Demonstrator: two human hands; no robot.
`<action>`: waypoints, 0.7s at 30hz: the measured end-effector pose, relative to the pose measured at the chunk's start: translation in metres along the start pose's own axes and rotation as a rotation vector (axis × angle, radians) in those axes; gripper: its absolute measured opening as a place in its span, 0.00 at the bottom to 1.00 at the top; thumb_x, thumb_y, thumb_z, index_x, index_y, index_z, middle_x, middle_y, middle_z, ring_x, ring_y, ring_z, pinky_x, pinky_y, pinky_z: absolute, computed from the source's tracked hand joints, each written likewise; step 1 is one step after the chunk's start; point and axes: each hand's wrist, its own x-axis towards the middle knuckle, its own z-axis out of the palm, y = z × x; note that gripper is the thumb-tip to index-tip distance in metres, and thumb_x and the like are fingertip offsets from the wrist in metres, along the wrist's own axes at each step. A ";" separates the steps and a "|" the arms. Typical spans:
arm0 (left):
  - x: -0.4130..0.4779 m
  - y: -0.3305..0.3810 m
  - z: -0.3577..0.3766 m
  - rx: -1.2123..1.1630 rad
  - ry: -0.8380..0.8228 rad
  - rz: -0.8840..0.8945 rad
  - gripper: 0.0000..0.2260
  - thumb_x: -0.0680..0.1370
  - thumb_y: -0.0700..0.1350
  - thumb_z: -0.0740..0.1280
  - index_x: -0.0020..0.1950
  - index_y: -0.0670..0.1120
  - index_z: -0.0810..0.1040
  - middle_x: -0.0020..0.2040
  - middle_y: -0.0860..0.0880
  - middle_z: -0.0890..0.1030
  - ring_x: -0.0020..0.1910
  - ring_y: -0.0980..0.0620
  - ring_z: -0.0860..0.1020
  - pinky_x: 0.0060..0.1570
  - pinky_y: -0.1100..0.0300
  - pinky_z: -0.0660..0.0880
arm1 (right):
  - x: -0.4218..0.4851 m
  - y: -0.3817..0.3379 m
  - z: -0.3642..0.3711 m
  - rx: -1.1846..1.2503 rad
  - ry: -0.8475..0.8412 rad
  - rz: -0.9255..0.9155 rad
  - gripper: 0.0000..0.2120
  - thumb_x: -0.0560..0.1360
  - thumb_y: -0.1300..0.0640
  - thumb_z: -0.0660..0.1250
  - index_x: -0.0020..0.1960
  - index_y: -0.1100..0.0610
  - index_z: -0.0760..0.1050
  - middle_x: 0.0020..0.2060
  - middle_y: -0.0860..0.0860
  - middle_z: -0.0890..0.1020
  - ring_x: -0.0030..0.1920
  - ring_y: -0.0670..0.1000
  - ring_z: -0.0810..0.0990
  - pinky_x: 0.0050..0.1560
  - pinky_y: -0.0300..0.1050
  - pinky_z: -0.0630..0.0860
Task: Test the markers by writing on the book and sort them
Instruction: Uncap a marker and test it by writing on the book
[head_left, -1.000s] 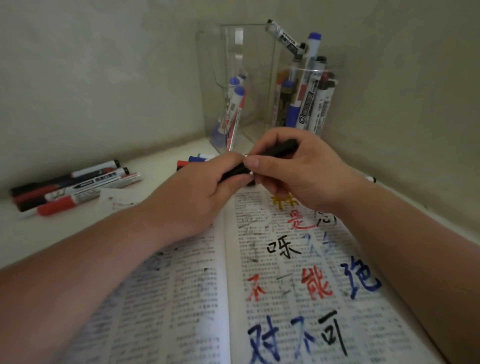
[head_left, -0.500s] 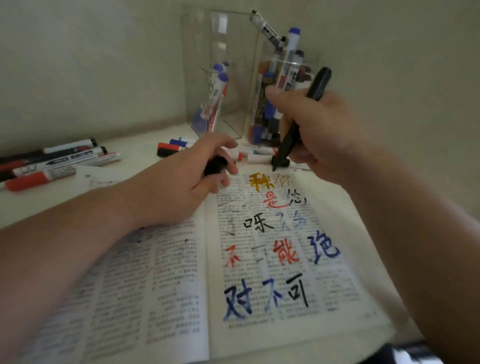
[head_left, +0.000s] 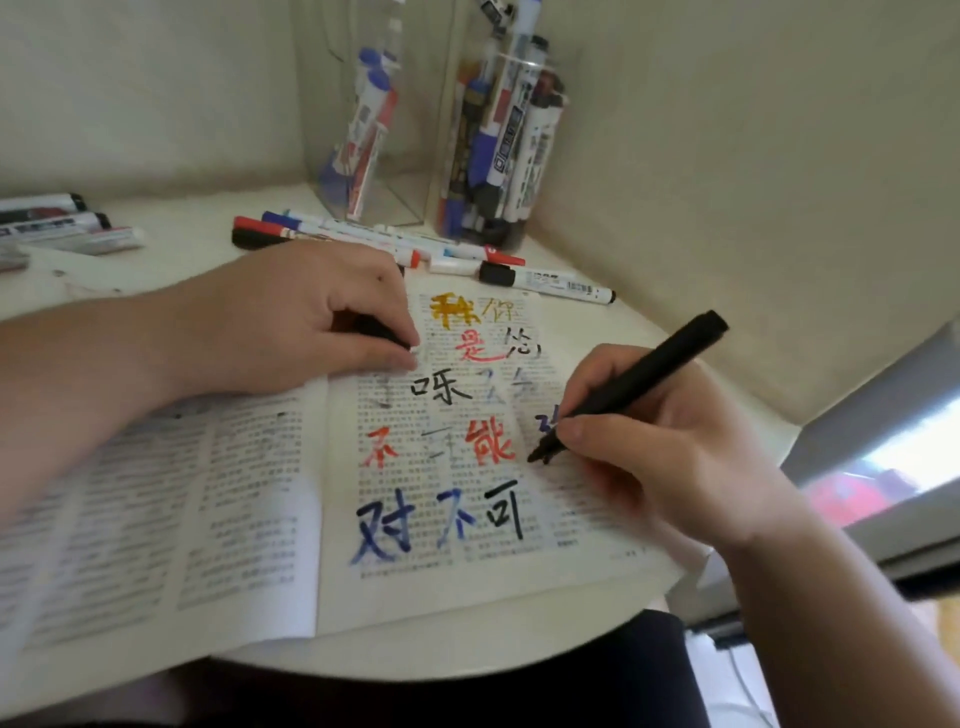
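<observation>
We see two bare hands, the left hand (head_left: 311, 322) and the right hand (head_left: 665, 457). Each sits on a bare forearm that runs uncovered to the edge of the view: the left forearm (head_left: 78, 389) and the right forearm (head_left: 857, 597). On the back of the left hand we note one small dark dot (head_left: 381, 279). The few nails we can make out look short; blur hides more. Below the worktop (head_left: 415, 657) rim we see dark cloth (head_left: 571, 680), but cannot tell what garment it is.
</observation>
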 end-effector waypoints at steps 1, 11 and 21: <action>0.000 -0.001 0.001 0.001 -0.024 -0.001 0.07 0.72 0.59 0.71 0.49 0.64 0.82 0.49 0.63 0.79 0.52 0.62 0.78 0.52 0.74 0.68 | -0.001 0.001 0.000 -0.027 0.018 -0.018 0.02 0.67 0.62 0.70 0.38 0.59 0.77 0.28 0.53 0.78 0.27 0.48 0.74 0.29 0.39 0.68; 0.001 -0.008 0.003 -0.011 -0.059 -0.015 0.10 0.72 0.60 0.69 0.52 0.65 0.81 0.52 0.64 0.78 0.54 0.62 0.78 0.53 0.75 0.68 | -0.008 0.003 -0.002 -0.089 0.009 -0.042 0.01 0.68 0.60 0.72 0.39 0.57 0.81 0.28 0.52 0.80 0.29 0.46 0.76 0.30 0.39 0.70; -0.002 -0.008 0.005 -0.017 0.053 -0.040 0.13 0.74 0.42 0.74 0.55 0.56 0.84 0.52 0.62 0.81 0.55 0.63 0.77 0.53 0.78 0.67 | -0.010 0.004 -0.001 -0.142 -0.019 -0.050 0.03 0.68 0.59 0.73 0.40 0.57 0.81 0.33 0.64 0.79 0.31 0.52 0.76 0.32 0.46 0.70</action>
